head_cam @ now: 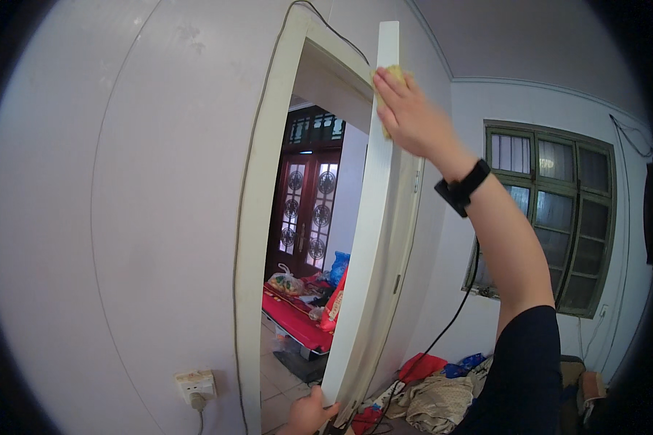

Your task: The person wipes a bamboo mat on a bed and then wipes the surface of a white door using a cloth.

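Note:
A white door (359, 234) stands ajar, its narrow edge facing me. High on that edge, my right hand (413, 114) presses a yellow cloth or sponge (396, 72) against the surface, fingers pointing up. Most of the yellow piece is hidden under the palm. Low down, my left hand (309, 412) grips the door's edge, with the thumb on the near side; part of it is cut off by the picture's lower rim.
Left of the door is the cream door frame (269, 206) with a cable along it. A wall socket (196, 385) holds a plug. Through the doorway stands a red-covered bed or table (299, 321) bearing bags. A fabric pile (438, 402) lies low right, below a green-framed window (555, 217).

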Available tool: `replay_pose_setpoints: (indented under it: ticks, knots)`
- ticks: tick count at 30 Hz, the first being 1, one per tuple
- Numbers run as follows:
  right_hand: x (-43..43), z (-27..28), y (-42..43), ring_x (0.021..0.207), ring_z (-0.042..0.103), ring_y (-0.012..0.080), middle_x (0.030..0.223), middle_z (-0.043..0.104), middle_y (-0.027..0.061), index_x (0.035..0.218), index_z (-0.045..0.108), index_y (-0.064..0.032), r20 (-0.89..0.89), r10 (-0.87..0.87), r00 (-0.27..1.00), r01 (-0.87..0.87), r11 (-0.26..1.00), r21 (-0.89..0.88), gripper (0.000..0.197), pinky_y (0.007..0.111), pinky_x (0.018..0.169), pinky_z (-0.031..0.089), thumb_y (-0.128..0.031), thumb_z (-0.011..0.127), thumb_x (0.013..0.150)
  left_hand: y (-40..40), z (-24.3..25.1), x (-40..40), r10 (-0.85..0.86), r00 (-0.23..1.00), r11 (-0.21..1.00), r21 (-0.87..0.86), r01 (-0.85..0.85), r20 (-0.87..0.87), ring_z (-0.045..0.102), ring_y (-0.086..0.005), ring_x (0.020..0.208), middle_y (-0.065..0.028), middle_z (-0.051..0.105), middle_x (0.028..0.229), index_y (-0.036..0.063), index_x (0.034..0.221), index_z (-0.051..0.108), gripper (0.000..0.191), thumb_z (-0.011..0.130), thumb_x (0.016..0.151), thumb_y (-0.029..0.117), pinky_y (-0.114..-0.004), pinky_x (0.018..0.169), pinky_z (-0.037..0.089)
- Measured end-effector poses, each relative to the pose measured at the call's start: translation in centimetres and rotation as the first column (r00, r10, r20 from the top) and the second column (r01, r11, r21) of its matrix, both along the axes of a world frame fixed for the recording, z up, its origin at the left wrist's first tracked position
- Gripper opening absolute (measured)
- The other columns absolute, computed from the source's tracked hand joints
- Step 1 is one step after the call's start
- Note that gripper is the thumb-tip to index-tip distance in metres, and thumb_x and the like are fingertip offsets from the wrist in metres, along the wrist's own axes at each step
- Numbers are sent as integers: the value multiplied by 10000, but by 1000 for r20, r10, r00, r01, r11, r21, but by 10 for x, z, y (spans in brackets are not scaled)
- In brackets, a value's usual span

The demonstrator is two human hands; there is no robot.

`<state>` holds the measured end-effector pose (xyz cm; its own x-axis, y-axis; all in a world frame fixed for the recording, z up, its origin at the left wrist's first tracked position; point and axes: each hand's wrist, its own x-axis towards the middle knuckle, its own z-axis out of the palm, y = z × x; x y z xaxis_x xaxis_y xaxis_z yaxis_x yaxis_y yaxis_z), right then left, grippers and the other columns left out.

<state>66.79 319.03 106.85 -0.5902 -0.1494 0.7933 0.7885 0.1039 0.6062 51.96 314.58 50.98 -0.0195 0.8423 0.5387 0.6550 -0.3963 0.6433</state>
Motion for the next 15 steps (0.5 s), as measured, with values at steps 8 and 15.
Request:
replay_pose_setpoints:
  ticks: [8, 15]
  knots:
    - [-12, 121, -11, 1390, 327, 287, 1566, 247, 17, 1488, 299, -152, -187, -199, 962, 187, 979, -80, 542, 397, 1114, 334, -342, 313, 981, -9, 14, -2, -116, 992, 986, -112, 121, 48, 628, -467, 744, -288, 637, 815, 20, 1059, 439, 449, 701, 803, 280, -523, 630, 501]
    - [-11, 155, 11, 1384, 326, 314, 1539, 273, 145, 1460, 300, -28, -172, -83, 982, 70, 994, -84, 548, 403, 1133, 293, -285, 363, 980, -7, 9, 2, -103, 992, 986, -121, 112, 76, 627, -475, 769, -292, 635, 830, 31, 1051, 438, 440, 707, 766, 231, -518, 649, 502]
